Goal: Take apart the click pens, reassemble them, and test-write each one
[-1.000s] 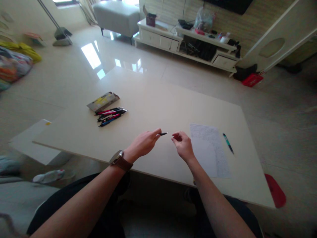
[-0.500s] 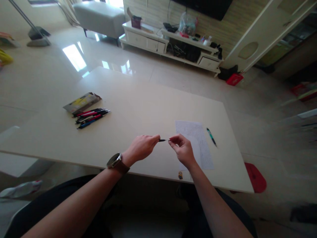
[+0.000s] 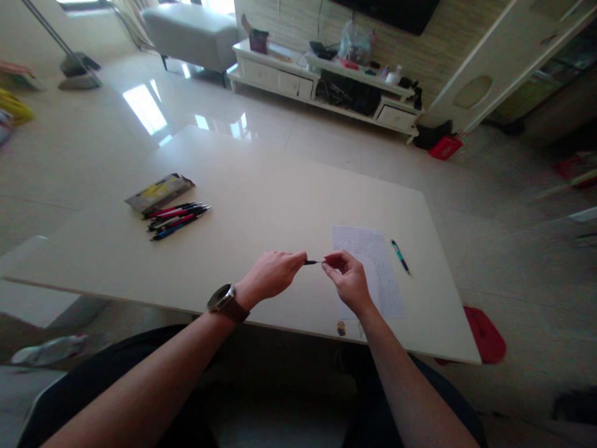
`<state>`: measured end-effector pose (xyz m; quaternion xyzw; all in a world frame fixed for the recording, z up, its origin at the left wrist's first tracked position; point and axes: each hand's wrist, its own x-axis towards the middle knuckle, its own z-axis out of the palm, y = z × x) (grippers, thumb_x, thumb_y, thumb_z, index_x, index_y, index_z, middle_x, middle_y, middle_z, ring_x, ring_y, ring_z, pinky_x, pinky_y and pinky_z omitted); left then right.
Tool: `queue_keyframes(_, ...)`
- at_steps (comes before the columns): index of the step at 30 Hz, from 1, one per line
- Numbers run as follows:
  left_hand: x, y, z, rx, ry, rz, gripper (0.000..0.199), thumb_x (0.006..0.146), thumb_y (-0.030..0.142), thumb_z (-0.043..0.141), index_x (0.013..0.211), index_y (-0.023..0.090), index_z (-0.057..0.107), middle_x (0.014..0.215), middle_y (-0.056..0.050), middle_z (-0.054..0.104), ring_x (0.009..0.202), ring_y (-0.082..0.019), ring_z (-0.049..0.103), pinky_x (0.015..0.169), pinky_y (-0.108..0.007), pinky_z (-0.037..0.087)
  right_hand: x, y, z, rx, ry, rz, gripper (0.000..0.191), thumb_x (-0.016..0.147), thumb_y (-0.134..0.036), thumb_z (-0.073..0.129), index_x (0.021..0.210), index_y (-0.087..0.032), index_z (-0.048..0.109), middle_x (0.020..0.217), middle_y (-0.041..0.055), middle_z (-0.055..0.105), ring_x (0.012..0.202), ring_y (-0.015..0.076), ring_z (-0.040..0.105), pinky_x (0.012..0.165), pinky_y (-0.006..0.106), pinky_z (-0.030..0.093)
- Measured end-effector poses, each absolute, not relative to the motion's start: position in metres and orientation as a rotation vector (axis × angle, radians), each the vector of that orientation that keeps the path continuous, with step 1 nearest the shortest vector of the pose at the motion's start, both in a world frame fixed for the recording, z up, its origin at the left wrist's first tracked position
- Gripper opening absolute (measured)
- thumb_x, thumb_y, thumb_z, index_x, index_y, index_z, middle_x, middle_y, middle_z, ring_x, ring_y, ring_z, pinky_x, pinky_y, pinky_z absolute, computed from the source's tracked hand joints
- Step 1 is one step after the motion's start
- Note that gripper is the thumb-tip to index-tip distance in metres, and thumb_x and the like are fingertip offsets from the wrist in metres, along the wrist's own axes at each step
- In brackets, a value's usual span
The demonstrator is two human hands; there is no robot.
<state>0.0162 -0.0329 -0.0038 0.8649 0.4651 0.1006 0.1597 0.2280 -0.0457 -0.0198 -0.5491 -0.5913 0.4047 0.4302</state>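
My left hand [image 3: 277,274], with a watch [image 3: 221,297] on its wrist, is closed on a dark pen [image 3: 310,262] above the white table [image 3: 280,193]. The pen's thin tip points right, to the fingertips of my right hand [image 3: 347,279]. Thumb and forefinger of that hand are pinched together at the tip; what lies between them is too small to make out. Beneath my right hand is a sheet of written paper [image 3: 389,286]. A green and black pen [image 3: 400,257] lies to the right of the sheet.
Several pens [image 3: 177,221] lie beside an open grey and yellow packet [image 3: 161,193] at the table's left. A small sticker [image 3: 341,328] is at the near edge. A red stool [image 3: 487,336] stands at the right, and a white cabinet [image 3: 275,79] beyond the table.
The whole view has shifted slightly, so the table things appear a little further right. Both hands keep nearly the same pose around the pen and its tip.
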Motion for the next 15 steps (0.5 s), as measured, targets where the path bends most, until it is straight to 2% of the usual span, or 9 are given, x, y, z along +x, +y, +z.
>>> queue_keyframes(8,0.011,-0.037,-0.001,2.518,1.297,0.213,0.031,0.104,0.033,0.030,0.098,0.024,0.059,0.078,-0.003,0.069,0.065,-0.019,0.062,0.055,-0.031,0.023,0.219,-0.048,-0.023,-1.339,-1.510,1.093,0.017,0.079,-0.031,0.075,0.089,-0.020,0.067,0.084,0.0034,0.069,0.078,0.0174,0.066,0.077,0.032,0.054)
queue_keyframes(13,0.012,-0.039,-0.007,2.499,1.226,0.267,0.027,0.104,0.033,0.032,0.104,0.024,0.058,0.083,-0.002,0.071,0.071,-0.019,0.065,0.056,-0.031,0.025,0.217,-0.049,-0.024,-1.390,-1.431,1.234,0.024,0.089,-0.043,0.064,0.098,-0.020,0.064,0.065,-0.0010,0.064,0.060,0.0159,0.064,0.059,0.029,0.053)
queue_keyframes(15,0.012,-0.037,-0.009,2.499,1.211,0.263,0.027,0.104,0.033,0.033,0.104,0.024,0.058,0.082,-0.002,0.071,0.070,-0.019,0.065,0.056,-0.031,0.025,0.216,-0.050,-0.024,-1.413,-1.467,1.210,0.025,0.090,-0.045,0.062,0.096,-0.020,0.063,0.064,-0.0009,0.064,0.058,0.0159,0.063,0.058,0.029,0.052)
